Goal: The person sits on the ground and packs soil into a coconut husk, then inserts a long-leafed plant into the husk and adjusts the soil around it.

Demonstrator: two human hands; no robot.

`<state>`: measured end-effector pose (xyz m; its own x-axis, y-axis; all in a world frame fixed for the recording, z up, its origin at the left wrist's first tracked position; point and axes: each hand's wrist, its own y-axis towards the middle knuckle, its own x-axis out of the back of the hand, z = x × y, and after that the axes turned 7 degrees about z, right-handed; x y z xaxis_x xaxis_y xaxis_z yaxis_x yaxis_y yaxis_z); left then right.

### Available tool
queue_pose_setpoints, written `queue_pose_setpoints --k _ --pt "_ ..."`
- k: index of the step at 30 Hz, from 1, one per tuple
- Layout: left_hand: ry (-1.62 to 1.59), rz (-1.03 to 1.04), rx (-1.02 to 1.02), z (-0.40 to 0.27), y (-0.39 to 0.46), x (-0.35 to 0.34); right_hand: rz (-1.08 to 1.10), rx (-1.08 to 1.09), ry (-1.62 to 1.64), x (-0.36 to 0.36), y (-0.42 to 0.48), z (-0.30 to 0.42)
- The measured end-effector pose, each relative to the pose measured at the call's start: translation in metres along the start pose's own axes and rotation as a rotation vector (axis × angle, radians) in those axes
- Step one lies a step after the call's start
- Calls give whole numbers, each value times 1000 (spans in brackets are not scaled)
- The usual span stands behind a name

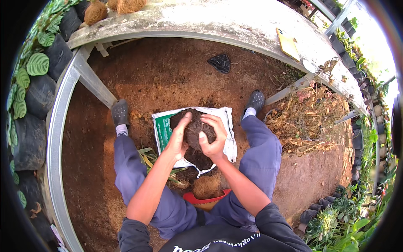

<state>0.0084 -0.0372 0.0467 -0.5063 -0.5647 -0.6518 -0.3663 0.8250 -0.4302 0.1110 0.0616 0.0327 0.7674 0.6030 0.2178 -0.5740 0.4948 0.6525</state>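
Between my two hands is a rounded clump of dark soil (199,130) with thin roots in it. My left hand (178,137) is cupped against its left side, thumb or finger pointing up along it. My right hand (215,135) grips the right side with curled fingers and thumb. Beneath them lies a white and green plastic sack (231,138), torn open on top and bearing writing. Loose dark soil (196,159) shows inside its opening. Just below the sack sits a ball of brown coconut fibre (207,186).
A long weathered bench (201,19) on metal legs spans the far side, with a yellow phone (287,44) and fibre balls (95,12) on it. Dry plants (308,123) are heaped at right. Cut leaves (148,157) lie left of the sack, black plastic (219,63) farther off.
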Motion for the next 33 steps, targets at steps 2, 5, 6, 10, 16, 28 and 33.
queue_pose_setpoints --k 2,5,6,10,16,28,33 --pt "10 39 113 -13 -6 1 110 -34 108 12 7 -2" --pt "105 50 66 -10 -7 -7 252 -134 187 12 12 4" --pt "69 23 3 -4 -5 -7 299 -12 8 12 15 4" --pt "-92 46 13 -1 4 2 322 5 -131 7 11 13" --pt "-178 102 76 2 -4 -1 123 50 -246 -14 -7 19" --pt "17 32 46 5 -8 3 192 162 -53 7 2 6" --pt "-34 23 128 -10 -9 3 514 92 85 12 24 19"
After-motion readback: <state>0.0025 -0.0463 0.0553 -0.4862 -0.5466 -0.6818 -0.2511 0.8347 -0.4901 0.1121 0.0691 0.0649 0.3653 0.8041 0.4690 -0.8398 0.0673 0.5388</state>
